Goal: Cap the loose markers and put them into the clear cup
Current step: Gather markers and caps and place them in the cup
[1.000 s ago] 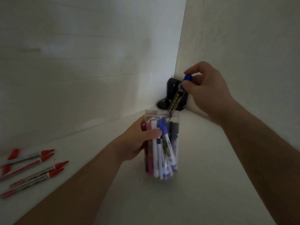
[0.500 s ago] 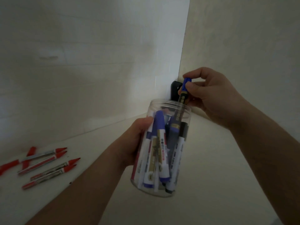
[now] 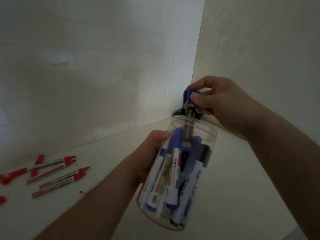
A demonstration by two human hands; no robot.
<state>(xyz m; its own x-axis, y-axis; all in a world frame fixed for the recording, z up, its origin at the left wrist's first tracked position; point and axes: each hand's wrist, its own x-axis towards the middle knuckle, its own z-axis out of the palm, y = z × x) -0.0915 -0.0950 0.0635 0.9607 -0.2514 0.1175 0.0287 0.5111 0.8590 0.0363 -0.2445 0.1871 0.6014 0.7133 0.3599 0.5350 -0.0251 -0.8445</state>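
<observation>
My left hand (image 3: 149, 156) grips the clear cup (image 3: 206, 135) by its side and holds it lifted and tilted toward me above the white surface. Several blue and black markers stand inside it. My right hand (image 3: 223, 104) pinches the blue cap end of a blue marker (image 3: 190, 108) just above the cup's rim, and the marker's lower part is down inside the cup. Several red markers (image 3: 57, 174) lie on the surface at the left, some uncapped with loose red caps (image 3: 12, 175) beside them.
Two white walls meet in a corner behind the cup. A black object (image 3: 181, 111) sits in that corner, mostly hidden by my right hand and the cup. The white surface (image 3: 242, 196) stretches right and toward me.
My left hand has lifted the cup off the surface and tilted it toward me. My right hand has pushed the blue marker deeper into the cup.
</observation>
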